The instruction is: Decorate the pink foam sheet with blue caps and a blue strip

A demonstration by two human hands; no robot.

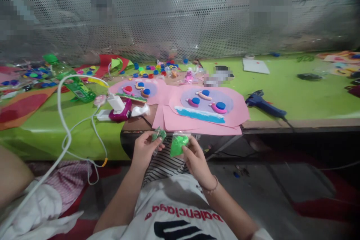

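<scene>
My left hand is closed on a small clear packet of dark green clay, held between thumb and fingers. In my right hand is a clear packet of bright green clay, pinched at its right side. The two packets hang apart over my lap, just in front of the table edge. Beyond them lies a pink paper cutout with two rounded lobes. Snail-like clay shapes with bottle-cap-like blue discs sit on its purple ovals, above a blue and white strip.
A blue glue gun lies right of the cutout. Left stand a purple power adapter with a white charger, a looping white cable and a tilted green bottle. Several colored caps lie at the back before a perforated metal screen.
</scene>
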